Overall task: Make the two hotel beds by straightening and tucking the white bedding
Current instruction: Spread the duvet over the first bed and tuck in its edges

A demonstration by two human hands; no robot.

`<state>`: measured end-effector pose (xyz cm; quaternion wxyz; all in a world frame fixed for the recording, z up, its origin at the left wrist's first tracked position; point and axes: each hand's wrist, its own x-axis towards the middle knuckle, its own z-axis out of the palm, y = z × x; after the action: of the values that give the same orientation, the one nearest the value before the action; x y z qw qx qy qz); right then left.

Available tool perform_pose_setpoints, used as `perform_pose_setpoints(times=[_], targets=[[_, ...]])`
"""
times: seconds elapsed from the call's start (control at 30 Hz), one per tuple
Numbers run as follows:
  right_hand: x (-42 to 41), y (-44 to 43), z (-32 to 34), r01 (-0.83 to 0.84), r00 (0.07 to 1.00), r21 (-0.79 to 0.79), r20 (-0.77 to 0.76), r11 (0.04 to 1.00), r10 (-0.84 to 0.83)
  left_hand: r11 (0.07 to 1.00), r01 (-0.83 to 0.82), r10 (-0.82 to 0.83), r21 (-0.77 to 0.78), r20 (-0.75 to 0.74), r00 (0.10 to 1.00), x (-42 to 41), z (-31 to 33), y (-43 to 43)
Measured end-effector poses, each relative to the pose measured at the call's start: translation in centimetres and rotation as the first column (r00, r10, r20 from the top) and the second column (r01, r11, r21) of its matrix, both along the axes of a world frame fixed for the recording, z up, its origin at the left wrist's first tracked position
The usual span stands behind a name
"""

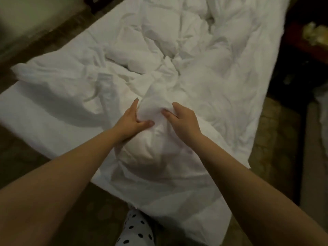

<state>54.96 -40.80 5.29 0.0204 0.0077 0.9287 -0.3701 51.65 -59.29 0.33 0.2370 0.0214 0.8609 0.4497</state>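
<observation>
1. Both forearms are bare and stretched out over the bed. The left one enters from 8 o'clock, the right from 4 o'clock, and they converge near the middle of the view.
2. The left hand (132,119) lies against the 9 o'clock side of a raised bunch (152,105) of white cloth. Its fingers (136,102) run straight up the flank and the thumb digs into the cloth from the near side, so the fabric is held between thumb and fingers.
3. The right hand (182,119) takes the same bunch from its 3 o'clock side. The fingers curl over the top, the thumb presses in beneath them, and cloth is pinched in the hand.
4. We count both hands as closed around the bunch, facing each other with the cloth between them and not touching one another.
5. The bunch belongs to the white bedding (209,64), which lies crumpled across the bed from the centre towards 12 and 2 o'clock. A rounded fold of it drops below the wrists towards 6 o'clock, over the near edge.
6. At 9 o'clock a flat strip of the fitted sheet (33,125) is uncovered.
7. Patterned carpet (23,164) shows at 7 o'clock.
8. Dark furniture (301,55) stands at 2 o'clock, too dim for us to read.
9. At 6 o'clock we see a white garment with black dots (135,229), worn by the person.
</observation>
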Motion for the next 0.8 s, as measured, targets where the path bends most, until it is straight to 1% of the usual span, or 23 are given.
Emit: perform_pose_setpoints(times=[0.07, 0.13, 0.2, 0.27, 0.37, 0.43, 0.47, 0.5, 0.57, 0.63, 0.7, 0.73, 0.77, 0.8], targets=[[2.4, 0.9, 1.8, 0.016, 0.998, -0.011, -0.062, 1.0, -0.016, 0.992, 0.119, -0.122, 0.049, 0.06, 0.991, 0.2, 1.6, 1.1], [5.1, 1.8, 3.0, 0.07, 0.991, -0.019, -0.115, 0.997, -0.072, 0.966, 0.242, -0.25, 0.086, 0.099, 0.963, 0.7, 3.2, 2.3], [8.0, 3.0, 3.8, 0.161, 0.974, -0.042, -0.156, 0.986, -0.166, 0.945, 0.311, -0.32, 0.101, 0.089, 0.943, 2.1, 4.9, 3.9], [11.9, 4.5, 4.3, 0.273, 0.942, -0.1, -0.175, 0.957, -0.287, 0.929, 0.355, -0.359, 0.104, 0.022, 0.933, 4.9, 6.8, 5.9], [17.6, 5.9, 4.8, 0.381, 0.905, -0.231, -0.104, 0.895, -0.412, 0.908, 0.404, -0.4, 0.112, -0.054, 0.915, 9.5, 9.3, 7.7], [22.1, 6.7, 5.4, 0.437, 0.888, -0.331, 0.011, 0.837, -0.459, 0.872, 0.487, -0.481, 0.053, -0.095, 0.871, 14.1, 10.5, 8.7], [24.0, 7.0, 5.5, 0.471, 0.875, -0.367, 0.076, 0.802, -0.479, 0.844, 0.537, -0.534, -0.004, -0.105, 0.839, 16.6, 10.5, 9.0], [25.8, 7.2, 5.6, 0.505, 0.856, -0.392, 0.12, 0.769, -0.502, 0.799, 0.594, -0.602, -0.095, -0.118, 0.79, 19.3, 10.4, 9.3], [29.4, 7.2, 5.9, 0.556, 0.824, -0.449, 0.186, 0.7, -0.535, 0.659, 0.696, -0.742, -0.287, -0.097, 0.663, 24.3, 9.7, 9.4], [33.3, 6.5, 6.0, 0.562, 0.823, -0.499, 0.26, 0.66, -0.505, 0.531, 0.775, -0.834, -0.344, -0.052, 0.549, 28.9, 9.2, 9.0], [37.2, 5.2, 5.4, 0.593, 0.803, -0.421, 0.374, 0.686, -0.464, 0.411, 0.812, -0.893, -0.415, -0.005, 0.45, 32.8, 9.0, 8.4], [39.1, 4.5, 5.1, 0.618, 0.778, -0.374, 0.415, 0.692, -0.471, 0.354, 0.81, -0.912, -0.468, 0.021, 0.411, 34.5, 8.9, 8.1], [41.0, 3.7, 4.5, 0.652, 0.749, -0.348, 0.437, 0.674, -0.498, 0.306, 0.799, -0.924, -0.517, 0.039, 0.379, 36.0, 8.9, 7.9], [42.7, 3.0, 4.1, 0.69, 0.718, -0.347, 0.438, 0.635, -0.541, 0.273, 0.788, -0.933, -0.552, 0.047, 0.356, 37.2, 8.9, 7.5]])
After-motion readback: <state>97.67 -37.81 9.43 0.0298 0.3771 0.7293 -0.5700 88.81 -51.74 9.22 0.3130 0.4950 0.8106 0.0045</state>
